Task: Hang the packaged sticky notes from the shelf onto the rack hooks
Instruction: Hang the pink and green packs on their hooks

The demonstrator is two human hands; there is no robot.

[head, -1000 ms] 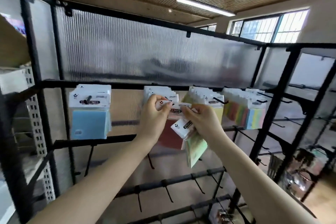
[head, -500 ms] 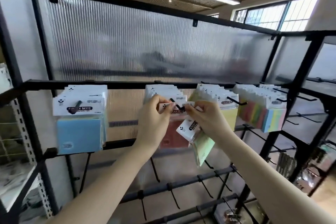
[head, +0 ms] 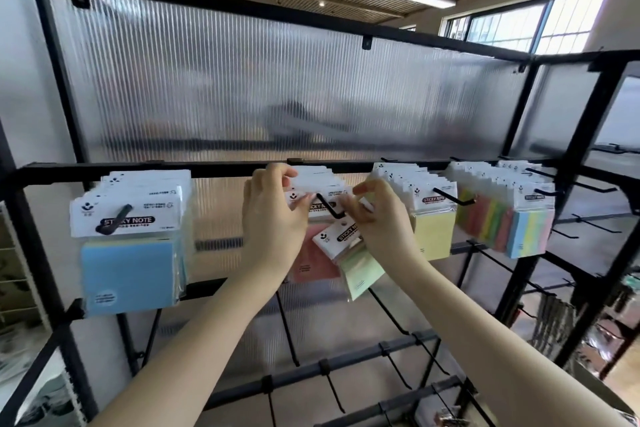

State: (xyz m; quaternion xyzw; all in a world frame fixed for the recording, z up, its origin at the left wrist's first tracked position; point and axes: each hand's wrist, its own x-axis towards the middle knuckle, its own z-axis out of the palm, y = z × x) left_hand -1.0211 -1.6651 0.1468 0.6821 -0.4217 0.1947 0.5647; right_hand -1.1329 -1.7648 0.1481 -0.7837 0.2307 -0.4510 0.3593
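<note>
Two packs are handled at once: a pink pack (head: 313, 258) is pinched onto the hook (head: 328, 207) between both hands, while a green pack (head: 360, 267) is gripped under the right hand (head: 379, 222). If the hole is missed by the hook tip, the pink pack could be dropped from the left hand (head: 272, 218), and the tilted green one could be lost too.

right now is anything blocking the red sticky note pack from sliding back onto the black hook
Nothing visible blocks it. The red sticky note pack is already threaded on the black metal hook, with the left hand and right hand pinching its white header; hung packs sit farther back.
</note>
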